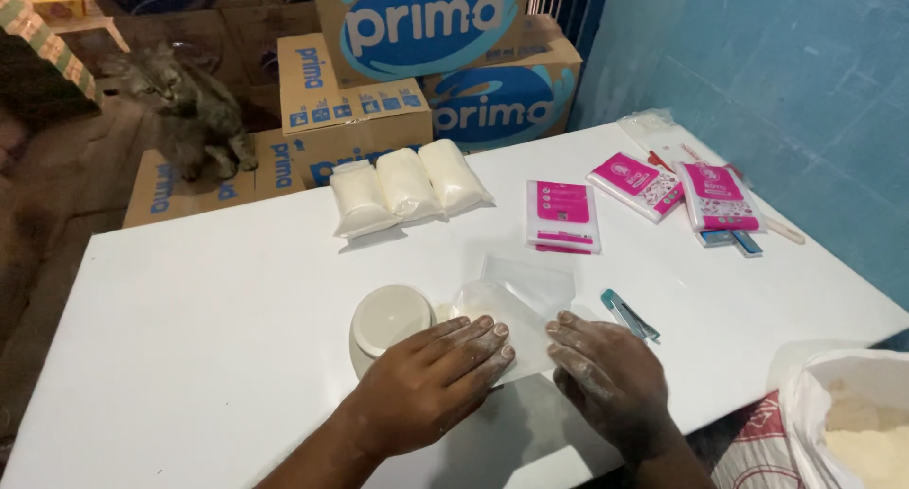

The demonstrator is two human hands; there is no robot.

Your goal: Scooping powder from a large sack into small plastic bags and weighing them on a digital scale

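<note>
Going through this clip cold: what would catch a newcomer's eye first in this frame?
Probably the two flour-dusted hands, left hand and right hand, pressed flat on a clear plastic bag at the near edge of the white table, beside an upturned white bowl. Behind them lie three filled white bags and pink packets. At far left, a tabby cat sits on cardboard boxes.

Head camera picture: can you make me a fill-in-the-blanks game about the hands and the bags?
Both hands, left hand and right hand, press flat on a clear plastic ____.
Behind them lie ____ filled white bags side by side.
A ____ sits on the cardboard boxes.
The packets have ____ labels.

Missing words: bag, three, cat, pink
</note>
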